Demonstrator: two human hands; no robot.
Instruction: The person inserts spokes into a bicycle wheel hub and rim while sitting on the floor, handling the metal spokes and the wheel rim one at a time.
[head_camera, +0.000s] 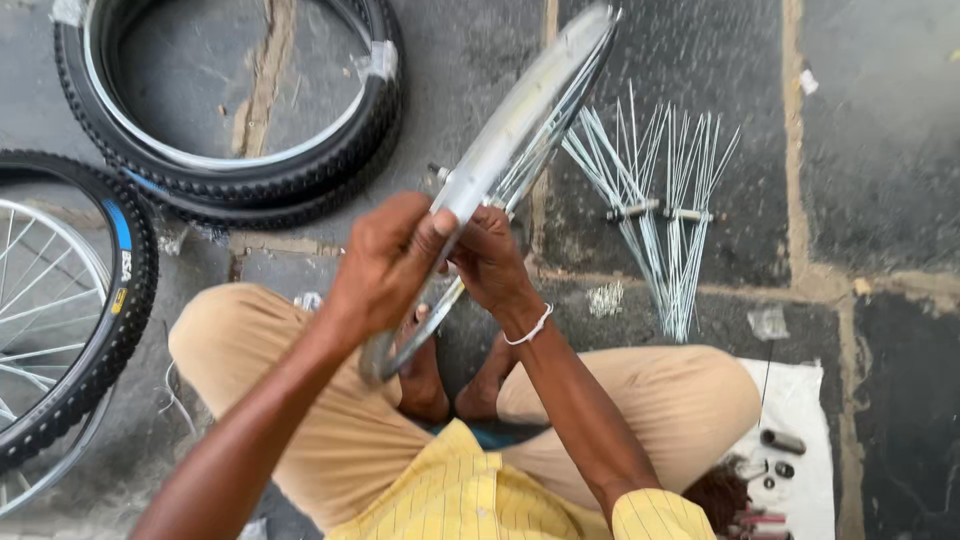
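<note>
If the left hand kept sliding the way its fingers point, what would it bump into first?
The left hand already grips the silver rim, fingers pointing right. Going on, it would probably meet the right hand on the rim's other side.

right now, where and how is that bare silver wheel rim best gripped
Grip the wheel rim on its lower arc, one hand from each side, palms wrapping its narrow curved band. It stands edge-on and tilted away, its spokes fanning inside, so the smooth outer band near the lap is the handiest part. The left hand and right hand clasp it just so.
</note>
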